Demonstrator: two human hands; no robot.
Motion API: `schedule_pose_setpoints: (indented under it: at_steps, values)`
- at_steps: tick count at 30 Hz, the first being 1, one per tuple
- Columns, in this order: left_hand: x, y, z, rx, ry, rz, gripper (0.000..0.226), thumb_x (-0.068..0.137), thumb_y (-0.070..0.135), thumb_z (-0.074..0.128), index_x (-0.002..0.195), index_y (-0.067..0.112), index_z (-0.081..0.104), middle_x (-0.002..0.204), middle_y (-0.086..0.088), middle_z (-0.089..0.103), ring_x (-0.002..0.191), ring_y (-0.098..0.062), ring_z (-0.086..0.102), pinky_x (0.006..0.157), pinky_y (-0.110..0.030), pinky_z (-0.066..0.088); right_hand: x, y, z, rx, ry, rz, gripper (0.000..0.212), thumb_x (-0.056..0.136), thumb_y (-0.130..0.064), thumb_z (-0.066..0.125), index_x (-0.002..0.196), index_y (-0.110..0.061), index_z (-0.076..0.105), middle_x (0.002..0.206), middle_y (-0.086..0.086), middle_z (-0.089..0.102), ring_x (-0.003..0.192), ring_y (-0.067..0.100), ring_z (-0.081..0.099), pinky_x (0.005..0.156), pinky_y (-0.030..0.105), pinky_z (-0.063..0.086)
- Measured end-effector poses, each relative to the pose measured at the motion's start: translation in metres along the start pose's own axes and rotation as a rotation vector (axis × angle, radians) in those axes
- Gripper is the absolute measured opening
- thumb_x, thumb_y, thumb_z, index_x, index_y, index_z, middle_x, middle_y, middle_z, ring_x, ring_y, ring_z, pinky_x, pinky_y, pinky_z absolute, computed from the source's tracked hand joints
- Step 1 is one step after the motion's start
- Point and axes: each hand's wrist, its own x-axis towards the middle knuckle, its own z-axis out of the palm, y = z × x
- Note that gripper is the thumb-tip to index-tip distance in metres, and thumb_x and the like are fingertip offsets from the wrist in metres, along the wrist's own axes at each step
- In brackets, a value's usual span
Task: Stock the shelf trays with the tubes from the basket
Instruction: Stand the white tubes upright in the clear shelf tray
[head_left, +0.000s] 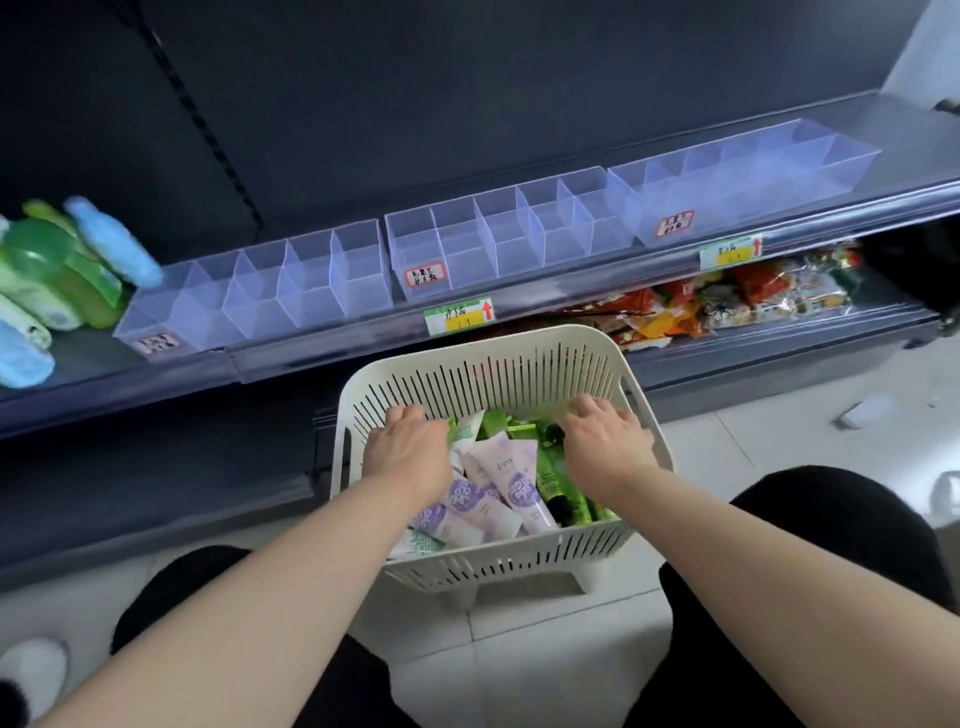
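Palm-down inside the white basket (467, 358): left grip (410, 447) and right grip (608, 441), fingertips hidden among the contents; holding anything or not, impossible to tell. Between the grips, lilac tubes (498, 483); just beneath the right grip, green tubes (569, 493). Beyond both, clear shelf trays (493, 234).

- Basket (493, 374) stood on the floor (519, 649), before the shelf (571, 291).
- Tubes (498, 483) lay heaped in the basket.
- Hands: left hand (410, 452) in the basket's left side, right hand (608, 441) in its right, both over the tubes.
- Trays (498, 234), three, stood side by side on the shelf, behind the basket.
- Bottles (62, 270) lay left of the trays.
- Packets (727, 296) lay on the lower shelf (779, 338), right of the basket.
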Motion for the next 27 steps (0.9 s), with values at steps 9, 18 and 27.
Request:
schedule_pose_setpoints:
  at_steps: [9,18,27]
  values:
    - [0.032,-0.033,0.016,0.04,-0.039,-0.042,0.035,0.089,0.02,0.049,0.121,0.022,0.06,0.126,-0.004,0.049,0.118,-0.026,0.039,0.093,-0.039,0.04,0.025,0.005,0.023,-0.105,-0.039,-0.061,0.042,0.087,-0.019,0.047,0.128,-0.023,0.052,0.133,0.0,0.045,0.13,0.02,0.036,0.108,0.043,0.033]
    - [0.046,-0.064,0.006,-0.021,0.025,-0.003,0.037,0.087,0.014,0.052,0.123,0.02,0.059,0.13,-0.003,0.051,0.121,-0.025,0.041,0.095,-0.036,0.04,0.05,-0.036,0.025,-0.111,-0.098,-0.092,0.05,0.083,-0.012,0.047,0.132,-0.022,0.049,0.128,0.001,0.044,0.126,0.021,0.037,0.104,0.042,0.035]
    - [0.075,-0.034,0.024,-0.305,-0.003,0.175,0.023,0.097,0.02,0.052,0.114,0.026,0.067,0.118,0.003,0.065,0.104,-0.017,0.06,0.086,-0.035,0.052,0.07,-0.033,0.04,-0.025,-0.093,-0.064,0.041,0.09,-0.017,0.045,0.131,-0.023,0.05,0.136,-0.002,0.042,0.13,0.019,0.035,0.105,0.04,0.034]
